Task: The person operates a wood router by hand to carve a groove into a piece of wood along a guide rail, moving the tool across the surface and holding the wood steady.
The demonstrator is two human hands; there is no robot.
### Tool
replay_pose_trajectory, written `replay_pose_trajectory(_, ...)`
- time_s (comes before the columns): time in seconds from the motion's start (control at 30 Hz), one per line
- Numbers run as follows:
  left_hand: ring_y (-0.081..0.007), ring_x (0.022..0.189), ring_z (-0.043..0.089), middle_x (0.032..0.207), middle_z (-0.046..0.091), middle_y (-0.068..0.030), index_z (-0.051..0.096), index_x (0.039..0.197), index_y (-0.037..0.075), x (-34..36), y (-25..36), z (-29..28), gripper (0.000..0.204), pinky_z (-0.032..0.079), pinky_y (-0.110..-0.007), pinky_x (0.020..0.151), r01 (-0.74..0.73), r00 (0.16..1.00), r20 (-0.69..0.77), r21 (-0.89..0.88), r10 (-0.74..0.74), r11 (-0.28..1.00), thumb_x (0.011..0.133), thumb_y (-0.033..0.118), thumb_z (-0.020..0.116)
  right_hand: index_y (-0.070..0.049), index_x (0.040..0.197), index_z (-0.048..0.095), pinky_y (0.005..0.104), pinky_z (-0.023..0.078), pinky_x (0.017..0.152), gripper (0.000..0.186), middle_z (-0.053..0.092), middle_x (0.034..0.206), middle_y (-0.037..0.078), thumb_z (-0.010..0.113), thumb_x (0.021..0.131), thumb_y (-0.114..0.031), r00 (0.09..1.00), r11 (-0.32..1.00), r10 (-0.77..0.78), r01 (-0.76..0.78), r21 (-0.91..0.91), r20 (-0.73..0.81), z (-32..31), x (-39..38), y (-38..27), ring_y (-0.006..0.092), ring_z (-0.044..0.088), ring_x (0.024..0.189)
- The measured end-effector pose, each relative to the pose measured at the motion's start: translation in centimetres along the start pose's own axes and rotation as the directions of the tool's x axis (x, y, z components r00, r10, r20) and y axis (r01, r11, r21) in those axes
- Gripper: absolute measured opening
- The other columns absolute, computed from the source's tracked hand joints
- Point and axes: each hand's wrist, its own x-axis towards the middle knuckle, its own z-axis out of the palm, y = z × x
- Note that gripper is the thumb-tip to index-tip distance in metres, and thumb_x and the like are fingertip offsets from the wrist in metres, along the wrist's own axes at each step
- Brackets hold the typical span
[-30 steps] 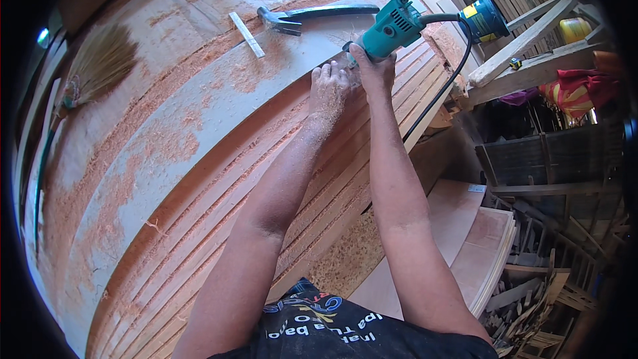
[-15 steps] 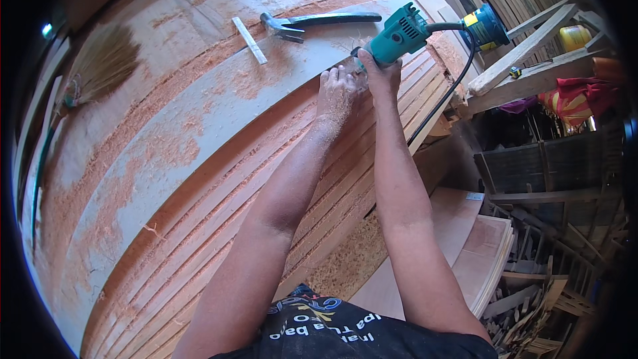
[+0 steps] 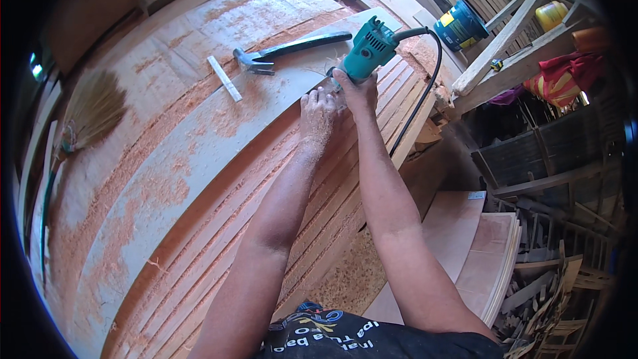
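Note:
My right hand [image 3: 359, 95] is wrapped round the lower body of a teal trim router [image 3: 367, 50], which leans over the edge of a pale curved board [image 3: 193, 126]. My left hand [image 3: 319, 114], dusted with shavings, is beside it. Its fingers are bent at the router's base, next to the board's edge, and the thumb side is partly hidden. Under both arms lies a reddish wooden panel [image 3: 229, 189] with long parallel grooves full of shavings. A claw hammer [image 3: 292, 46] lies on the curved board beyond my left hand, near a short pale wood strip [image 3: 224, 78].
A black cord [image 3: 425, 103] runs from the router down past the panel's right edge. A straw broom [image 3: 96, 110] is at the far left. Back right are a dark bucket [image 3: 460, 25], a timber beam [image 3: 498, 46] and a tape measure [image 3: 496, 64]. Plywood sheets [image 3: 458, 246] stand at the lower right.
The whole view has shifted, so the board, tools and hands sit lower and further left in it. Against the board, the router and both hands have hardly moved.

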Motion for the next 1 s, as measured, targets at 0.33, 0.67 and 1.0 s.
replay_pose_trajectory(0.33, -0.031, 0.109, 0.055, 0.118, 0.06, -0.0213, 0.063, 0.109, 0.0, 0.8, 0.2, 0.6, 0.048, 0.039, -0.044, 0.092, 0.013, 1.0, 0.014, -0.017, -0.013, 1.0, 0.076, 0.036, 0.064, -0.001, 0.123, 0.043, 0.0429, 0.047, 0.089, 0.09, 0.064, 0.106, 0.017, 0.08, 0.061, -0.054, 0.999, 0.999, 0.036, -0.036, 0.016, 0.031, -0.3, 0.6, -0.4, 0.0333, 0.062, 0.1)
replay_pose_trajectory(0.67, -0.0303, 0.113, 0.05, 0.121, 0.057, -0.0216, 0.061, 0.111, -0.002, 1.7, 0.8, 0.6, 0.051, 0.036, -0.043, 0.096, 0.025, 0.997, 0.078, -0.054, -0.021, 0.998, 0.08, 0.038, 0.064, -0.001, 0.121, 0.044, 0.043, 0.047, 0.087, 0.087, 0.064, 0.105, 0.017, 0.08, 0.061, -0.053, 1.0, 1.0, 0.013, -0.013, -0.002, 0.015, -0.6, 1.5, -0.1, 0.0332, 0.063, 0.098)
replay_pose_trajectory(1.0, -0.0305, 0.111, 0.054, 0.119, 0.059, -0.0211, 0.062, 0.111, -0.001, 2.6, 1.3, 2.1, 0.053, 0.038, -0.044, 0.094, 0.024, 0.999, 0.049, -0.047, -0.021, 0.999, 0.077, 0.04, 0.065, -0.001, 0.12, 0.044, 0.0416, 0.048, 0.087, 0.085, 0.064, 0.104, 0.017, 0.08, 0.062, -0.052, 0.999, 0.999, 0.042, -0.042, 0.029, 0.023, -0.9, 2.7, 0.4, 0.0323, 0.063, 0.098)
